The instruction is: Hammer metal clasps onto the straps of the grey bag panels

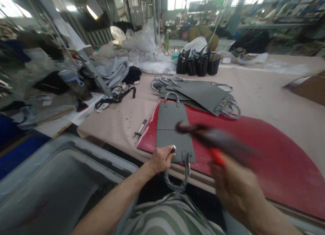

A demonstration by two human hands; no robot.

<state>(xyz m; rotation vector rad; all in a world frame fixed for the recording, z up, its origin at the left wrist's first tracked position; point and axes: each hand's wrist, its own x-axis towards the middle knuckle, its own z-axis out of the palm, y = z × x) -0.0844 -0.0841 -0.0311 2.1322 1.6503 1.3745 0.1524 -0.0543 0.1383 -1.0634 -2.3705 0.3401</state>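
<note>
A grey bag panel (172, 121) lies flat, with a plastic-wrapped handle at each end; the near handle (177, 187) hangs over the table edge. My left hand (162, 158) is closed at the panel's near end, pinching a short metal punch-like tool (174, 148) whose round shiny top shows; its lower end is hidden. In my right hand (233, 184) is a hammer (215, 137), smeared by motion, raised above the panel and to the right of the metal tool. Under the panel is a red board (228, 147).
Beyond the panel lies a pile of similar grey panels (200, 94) with wrapped handles. Black bags (198, 63) stand farther back. A small metal tool (140, 128) lies left of the board. A grey plastic bin (63, 150) stands at the left, below the table (111, 126).
</note>
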